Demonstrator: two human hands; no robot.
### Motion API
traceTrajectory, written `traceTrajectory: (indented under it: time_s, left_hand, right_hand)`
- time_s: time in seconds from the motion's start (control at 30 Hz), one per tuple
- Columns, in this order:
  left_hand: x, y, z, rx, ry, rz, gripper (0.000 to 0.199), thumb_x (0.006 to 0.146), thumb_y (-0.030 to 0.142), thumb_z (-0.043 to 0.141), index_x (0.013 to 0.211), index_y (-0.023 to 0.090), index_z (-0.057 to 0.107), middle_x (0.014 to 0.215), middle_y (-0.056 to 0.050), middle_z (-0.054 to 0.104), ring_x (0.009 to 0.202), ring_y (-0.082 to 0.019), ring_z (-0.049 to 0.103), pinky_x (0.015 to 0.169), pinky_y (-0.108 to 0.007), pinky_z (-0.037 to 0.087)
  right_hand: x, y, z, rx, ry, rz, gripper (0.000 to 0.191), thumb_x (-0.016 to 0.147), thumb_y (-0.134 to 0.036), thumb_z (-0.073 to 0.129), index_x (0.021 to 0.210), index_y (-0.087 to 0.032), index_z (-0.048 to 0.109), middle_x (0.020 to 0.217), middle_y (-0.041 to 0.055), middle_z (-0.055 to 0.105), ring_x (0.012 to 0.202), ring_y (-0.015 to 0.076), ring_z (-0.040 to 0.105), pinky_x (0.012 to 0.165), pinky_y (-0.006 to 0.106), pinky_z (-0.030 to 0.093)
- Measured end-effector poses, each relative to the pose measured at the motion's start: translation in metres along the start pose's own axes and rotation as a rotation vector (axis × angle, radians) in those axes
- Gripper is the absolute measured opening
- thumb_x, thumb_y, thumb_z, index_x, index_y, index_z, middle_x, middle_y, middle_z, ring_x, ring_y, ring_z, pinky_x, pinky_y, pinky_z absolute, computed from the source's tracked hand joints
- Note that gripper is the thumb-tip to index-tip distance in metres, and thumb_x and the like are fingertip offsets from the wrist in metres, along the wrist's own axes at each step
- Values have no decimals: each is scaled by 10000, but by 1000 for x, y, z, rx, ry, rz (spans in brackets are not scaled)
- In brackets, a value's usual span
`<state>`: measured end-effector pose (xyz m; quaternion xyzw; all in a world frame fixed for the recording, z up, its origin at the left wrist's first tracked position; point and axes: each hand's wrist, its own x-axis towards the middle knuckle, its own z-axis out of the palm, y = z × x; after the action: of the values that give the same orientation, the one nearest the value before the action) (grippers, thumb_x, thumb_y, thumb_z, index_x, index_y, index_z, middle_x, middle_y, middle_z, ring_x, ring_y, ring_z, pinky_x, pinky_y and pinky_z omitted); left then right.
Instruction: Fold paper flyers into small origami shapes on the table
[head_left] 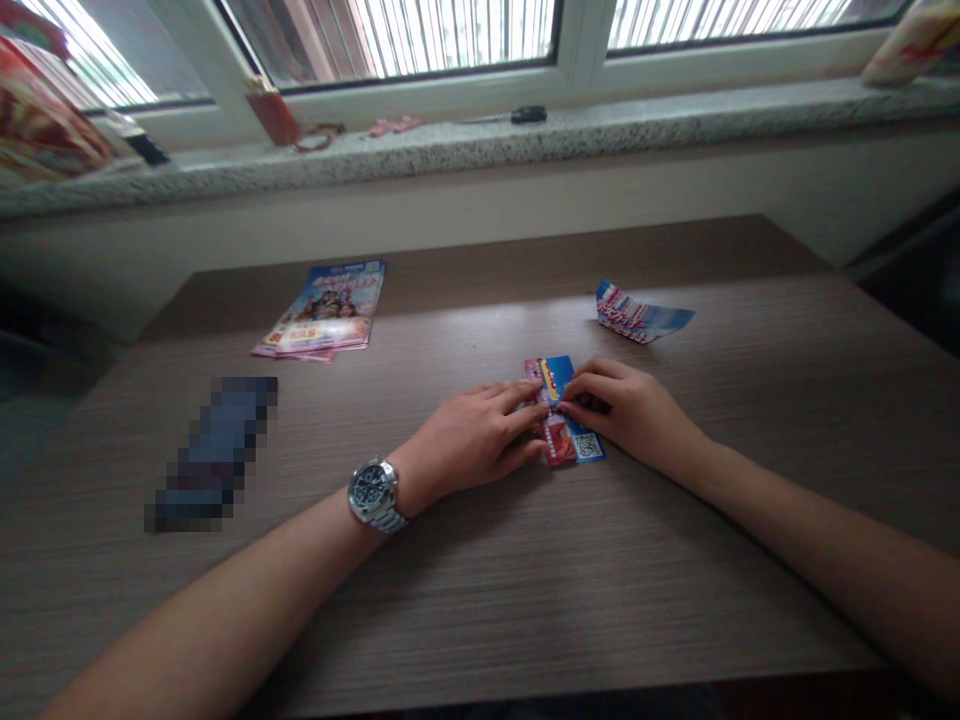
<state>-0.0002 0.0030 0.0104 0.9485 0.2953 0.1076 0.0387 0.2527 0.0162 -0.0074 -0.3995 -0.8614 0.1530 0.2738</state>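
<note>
A folded, colourful leaflet (561,378) with a QR code lies on the table in front of me. My left hand (480,430), with a metal watch (373,490) on its wrist, rests flat over the leaflet's left side, fingers stretched out. On the right side of the paper, my right hand (619,405) has its thumb and fingers pinched together at the leaflet's middle. The exact grip under these fingertips is partly hidden. Behind my right hand stands a separate creased leaflet (637,318), its folded part raised off the table.
A stack of leaflets (334,305) lies at the back left of the wooden table (450,600). Nearer on the left is a pixelated dark object (217,445). The stone windowsill (420,155) holds a screwdriver (525,115), a red item (274,115) and colourful bags (45,110).
</note>
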Motion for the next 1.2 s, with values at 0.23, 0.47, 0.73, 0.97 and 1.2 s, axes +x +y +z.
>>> traceTrajectory:
  time_s: [0.23, 0.47, 0.73, 0.97, 1.2]
  left_hand:
    - [1, 0, -1, -5, -6, 4, 450, 1051, 439, 463, 1381, 156, 576, 1508, -150, 531, 1361, -280, 558, 1155, -429, 463]
    - [0, 1, -2, -1, 7, 14, 418, 1051, 426, 467, 1364, 172, 578, 1494, -145, 538, 1299, -282, 607, 1094, -429, 516]
    - [-1, 0, -1, -18, -2, 6, 406, 1054, 425, 464, 1368, 192, 574, 1498, -142, 524, 1285, -278, 611, 1049, -413, 544]
    - [0, -1, -2, -24, 10, 11, 405, 1058, 429, 453, 1360, 194, 586, 1493, -140, 526, 1324, -274, 573, 1117, -433, 488]
    - [0, -2, -1, -23, -6, 24, 450, 1054, 449, 458, 1426, 212, 546, 1502, -152, 514, 1342, -291, 548, 1128, -470, 467]
  right_hand:
    - [9, 3, 1, -52, 2, 15, 113, 954, -269, 647, 864, -206, 671, 899, 49, 644, 767, 179, 628, 713, 314, 499]
    - [30, 10, 4, -113, -7, 33, 106, 944, -237, 648, 861, -188, 690, 915, 72, 660, 792, 203, 633, 743, 331, 491]
    - [51, 23, 5, -138, 34, 70, 107, 904, -224, 705, 804, -187, 698, 847, 48, 647, 718, 186, 617, 708, 325, 481]
    - [58, 26, 8, -116, 53, 115, 89, 891, -229, 720, 811, -194, 709, 858, 47, 653, 683, 173, 622, 670, 311, 488]
    - [56, 24, 7, -106, 79, 115, 88, 893, -219, 708, 814, -182, 709, 859, 55, 656, 683, 181, 633, 677, 322, 487]
